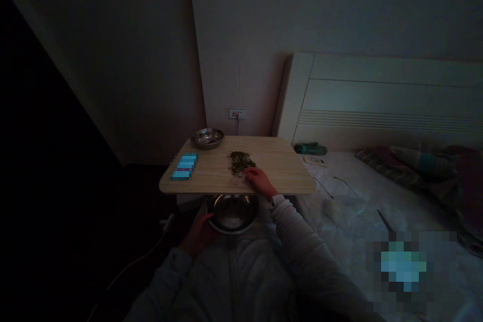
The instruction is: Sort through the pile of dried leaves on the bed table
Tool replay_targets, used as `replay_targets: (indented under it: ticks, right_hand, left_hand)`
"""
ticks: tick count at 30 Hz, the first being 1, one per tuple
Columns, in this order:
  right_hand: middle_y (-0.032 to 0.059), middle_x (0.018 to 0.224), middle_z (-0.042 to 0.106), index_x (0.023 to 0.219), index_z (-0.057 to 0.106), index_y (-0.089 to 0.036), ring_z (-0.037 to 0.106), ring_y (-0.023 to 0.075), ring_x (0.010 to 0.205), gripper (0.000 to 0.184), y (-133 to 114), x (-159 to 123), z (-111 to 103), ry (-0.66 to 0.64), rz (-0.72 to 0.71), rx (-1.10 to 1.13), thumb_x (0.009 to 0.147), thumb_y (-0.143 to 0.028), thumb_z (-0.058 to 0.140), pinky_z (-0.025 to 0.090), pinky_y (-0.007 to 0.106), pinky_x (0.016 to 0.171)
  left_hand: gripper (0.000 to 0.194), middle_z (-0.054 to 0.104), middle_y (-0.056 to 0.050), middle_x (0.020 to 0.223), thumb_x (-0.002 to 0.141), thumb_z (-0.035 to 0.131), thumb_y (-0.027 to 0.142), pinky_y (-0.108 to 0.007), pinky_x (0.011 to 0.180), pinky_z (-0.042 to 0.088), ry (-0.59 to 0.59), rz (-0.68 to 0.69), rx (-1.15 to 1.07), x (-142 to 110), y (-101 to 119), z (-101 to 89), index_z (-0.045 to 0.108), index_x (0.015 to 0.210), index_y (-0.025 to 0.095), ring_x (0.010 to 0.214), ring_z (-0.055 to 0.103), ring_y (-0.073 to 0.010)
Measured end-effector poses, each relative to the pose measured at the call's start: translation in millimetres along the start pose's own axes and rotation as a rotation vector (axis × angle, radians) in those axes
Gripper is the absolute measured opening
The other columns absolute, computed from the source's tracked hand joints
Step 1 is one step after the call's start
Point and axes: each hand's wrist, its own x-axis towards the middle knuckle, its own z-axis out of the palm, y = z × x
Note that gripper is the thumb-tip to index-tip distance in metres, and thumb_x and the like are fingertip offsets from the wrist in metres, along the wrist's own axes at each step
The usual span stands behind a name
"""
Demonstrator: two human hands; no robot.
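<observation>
"Quick, what's far L?"

"Bright-blue pixelated rectangle on a pale wood-grain tabletop w/ rounded corners. Just behind it, a bit R: shallow round silver metal bowl, far L corner."

"L hand?"

"Left hand grips the L side of a deep round shiny metal bowl, thumb over the rim; fingers beneath are hidden. That bowl's below the tabletop's near edge."

"Middle?"

"Loose, flat heap of small dark-green bits, approx. mid-tabletop."

"R hand?"

"Right hand: fingers bent, tips at the heap's near R edge. Can't tell if they're pinching any; too dim + small."

"Far R?"

"White-sheeted bed w/ a green see-through bottle on its side, cream rectangular remote just in front."
</observation>
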Motion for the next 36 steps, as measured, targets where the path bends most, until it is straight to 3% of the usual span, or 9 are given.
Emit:
replay_targets:
  ticks: [9,20,26,30,36]
  right_hand:
    - [0.0003,0.07,0.069,0.084,0.071,-0.019,0.064,0.0172,0.074,0.02,6,5,2,0.105,-0.006,-0.038,0.071,-0.017,0.056,0.051,0.031,0.08]
    - [-0.0012,0.068,0.069,0.086,0.071,-0.021,0.062,0.0161,0.069,0.02,17,9,2,0.065,-0.045,-0.01,0.072,-0.024,0.057,0.05,0.029,0.071]
    - [-0.0009,0.07,0.07,0.085,0.071,-0.02,0.062,0.0164,0.072,0.021,13,7,1,0.093,-0.047,-0.046,0.07,-0.02,0.057,0.05,0.03,0.076]
    - [-0.0016,0.07,0.069,0.086,0.072,-0.02,0.062,0.0159,0.071,0.021,12,6,2,0.088,-0.036,-0.062,0.071,-0.021,0.057,0.05,0.029,0.075]
    - [-0.0011,0.071,0.069,0.085,0.072,-0.02,0.061,0.0155,0.071,0.021,11,5,2,0.056,-0.023,-0.046,0.07,-0.02,0.057,0.049,0.028,0.073]
  left_hand:
    - [0.015,0.079,-0.009,0.079,0.086,0.058,0.014,-0.036,0.085,0.058,0.016,0.002,0.0,-1,0,2.3,0.071,0.082,0.014,0.097,0.075,-0.0284]
    - [0.018,0.079,-0.008,0.076,0.087,0.056,0.014,-0.035,0.088,0.057,0.031,0.007,0.02,-8,2,7.1,0.07,0.078,0.016,0.097,0.075,-0.0274]
    - [0.009,0.08,-0.01,0.083,0.082,0.062,0.015,-0.036,0.087,0.057,-0.002,0.01,0.015,-1,0,0.4,0.071,0.083,0.016,0.1,0.074,-0.0291]
    - [0.015,0.08,-0.012,0.089,0.08,0.064,0.015,-0.039,0.091,0.056,-0.029,0.008,-0.004,3,-1,-3.4,0.073,0.092,0.014,0.109,0.071,-0.0316]
    - [0.018,0.08,-0.012,0.088,0.081,0.063,0.017,-0.039,0.088,0.057,-0.021,0.0,0.021,5,-1,-7.0,0.074,0.095,0.014,0.106,0.072,-0.0325]
